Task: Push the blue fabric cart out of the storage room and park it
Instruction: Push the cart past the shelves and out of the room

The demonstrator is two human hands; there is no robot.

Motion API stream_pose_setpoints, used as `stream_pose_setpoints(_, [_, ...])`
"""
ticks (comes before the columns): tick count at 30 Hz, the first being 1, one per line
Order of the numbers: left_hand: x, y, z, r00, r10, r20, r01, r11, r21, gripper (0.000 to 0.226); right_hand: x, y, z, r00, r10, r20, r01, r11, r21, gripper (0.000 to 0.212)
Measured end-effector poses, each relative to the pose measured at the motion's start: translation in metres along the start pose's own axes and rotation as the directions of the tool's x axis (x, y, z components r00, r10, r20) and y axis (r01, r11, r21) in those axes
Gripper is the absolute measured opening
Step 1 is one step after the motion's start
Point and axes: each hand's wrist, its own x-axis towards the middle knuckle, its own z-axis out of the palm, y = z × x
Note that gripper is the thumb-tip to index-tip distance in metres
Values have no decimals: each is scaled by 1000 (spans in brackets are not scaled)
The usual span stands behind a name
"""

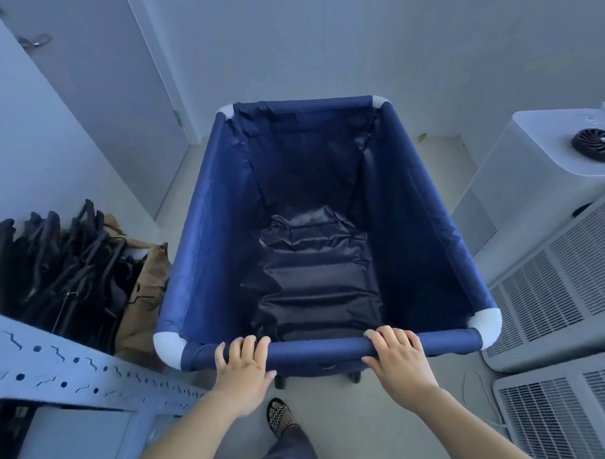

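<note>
The blue fabric cart (205,239) stands right in front of me, a deep bin with white corner joints and a wrinkled dark liner at its bottom, nothing else inside. Its near top rail (319,349) runs across the lower middle of the view. My left hand (242,362) is wrapped over the left part of that rail. My right hand (396,351) grips it further right. Two black casters show under the near edge. The cart's far end points at a white wall.
A closed white door (93,82) with a lever handle is at the far left. Black hangers (55,269) and brown paper bags sit on the left beside a perforated metal shelf (76,374). White appliances (553,272) with vent grilles line the right. My sandalled foot (278,417) is behind the cart.
</note>
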Motion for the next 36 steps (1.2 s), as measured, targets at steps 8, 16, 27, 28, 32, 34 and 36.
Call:
stream_pose_setpoints(8, [65,-35,-32,995,53,-84,-58,997,-56,55,74,-2,11,999,32,-36,-30,998,49,37])
stream_pose_setpoints(16, [125,-71,-65,977,79,-198,-86,996,-28,55,144,-16,20,995,103,-1,-103,990,95,35])
stream_pose_setpoints(27, [227,-112,-120,978,76,-196,-67,997,48,60,256,-24,16,990,118,77,-121,992,33,40])
stream_pose_setpoints(28, [238,-116,-125,977,77,-199,-68,996,49,60,268,-24,16,990,124,65,-126,992,29,40])
stream_pose_setpoints(32, [279,-127,-147,975,70,-209,-70,998,7,61,313,-22,17,990,137,28,-138,990,18,40])
stream_pose_setpoints(34, [298,-132,-159,980,57,-190,-63,998,-27,62,336,-20,17,989,139,44,-140,990,24,42])
stream_pose_setpoints(36, [317,-140,-170,985,58,-160,-66,997,-49,62,356,-19,16,987,144,71,-146,989,23,47])
